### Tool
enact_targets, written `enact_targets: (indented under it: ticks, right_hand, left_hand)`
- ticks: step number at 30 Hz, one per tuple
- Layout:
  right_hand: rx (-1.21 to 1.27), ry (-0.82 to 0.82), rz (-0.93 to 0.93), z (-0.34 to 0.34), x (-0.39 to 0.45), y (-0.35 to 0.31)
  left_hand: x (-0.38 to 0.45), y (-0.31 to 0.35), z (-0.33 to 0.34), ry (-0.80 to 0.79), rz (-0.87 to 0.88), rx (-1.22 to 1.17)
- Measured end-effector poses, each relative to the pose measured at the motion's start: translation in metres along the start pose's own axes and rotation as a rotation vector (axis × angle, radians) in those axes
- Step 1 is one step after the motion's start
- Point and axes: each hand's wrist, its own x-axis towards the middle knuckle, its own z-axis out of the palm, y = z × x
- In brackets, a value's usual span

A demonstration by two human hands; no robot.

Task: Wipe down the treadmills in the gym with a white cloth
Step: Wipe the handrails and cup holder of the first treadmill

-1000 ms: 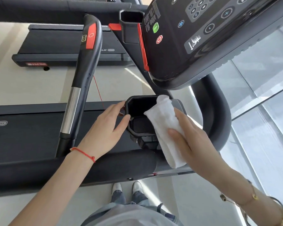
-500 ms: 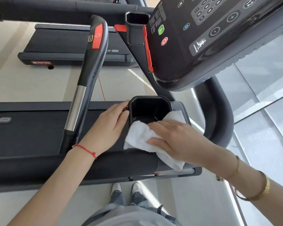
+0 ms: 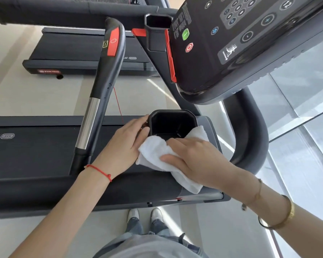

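Treadmill [image 3: 35, 155], pale gym floor [image 3: 35, 101], glass wall [image 3: 306, 90]

Cloth [image 3: 155, 153] on cup holder [image 3: 172, 123] rim

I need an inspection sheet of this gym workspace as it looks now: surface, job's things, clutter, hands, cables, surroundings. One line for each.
Surface: black treadmill frame with an open cup holder; no dirt visible.
Job's things: white cloth bunched on the near rim of the cup holder; console above it, handrail to the left.
Clutter: nothing seen.
Hands: right hand presses on the cloth, fingers spread over it; left hand rests against the left side of the cup holder.
Cables: thin red cord hangs beside the handrail.
Surroundings: second treadmill behind, pale floor, glass panel to the right.
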Motion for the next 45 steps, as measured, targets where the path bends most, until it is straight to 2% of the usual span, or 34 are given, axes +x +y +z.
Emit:
enact_targets:
  ticks: [3,5,9,12,15,18,22,27,31,35,40,43,45]
  right_hand:
    - [0.023,-0.027,0.028,-0.005,-0.019,0.005]
    - [0.026,0.026,0.052,-0.004,-0.029,0.003]
    - [0.074,0.149,0.249,0.006,-0.045,-0.007]
    - [0.21,0.171,0.452,0.012,-0.05,-0.013]
    - [0.247,0.226,0.515,0.018,-0.036,-0.007]
    - [0.306,0.207,0.574,0.017,-0.001,0.008]
    - [0.329,0.236,0.552,0.012,0.026,0.024]
    - [0.495,0.211,0.478,0.016,-0.021,0.01]
    - [0.416,0.147,0.476,0.013,-0.003,0.021]
    - [0.197,0.179,0.352,0.008,0.026,0.03]
    - [0.384,0.296,0.183,0.007,0.003,0.036]
    - [0.326,0.407,0.063,-0.001,0.015,0.033]
    - [0.285,0.387,-0.005,-0.005,0.037,0.032]
  left_hand:
    - [-0.001,0.001,-0.001,0.0,0.007,0.032]
    - [-0.002,0.0,0.0,-0.006,-0.003,0.025]
    - [-0.002,-0.001,0.001,-0.007,-0.005,0.026]
    - [-0.002,-0.002,0.002,-0.008,-0.003,0.031]
    - [-0.003,-0.002,0.002,-0.006,0.009,0.031]
    - [-0.003,-0.001,0.003,-0.007,0.01,0.026]
    - [-0.003,0.0,0.002,-0.012,0.0,0.028]
    - [-0.004,0.0,0.002,-0.012,-0.002,0.02]
    - [-0.003,0.001,0.003,-0.008,0.004,0.024]
    - [-0.004,0.001,0.003,-0.008,0.004,0.025]
    - [-0.004,0.0,0.002,-0.018,0.001,0.019]
    - [-0.003,0.0,0.002,-0.02,0.002,0.019]
    - [-0.004,0.0,0.002,-0.018,-0.014,0.027]
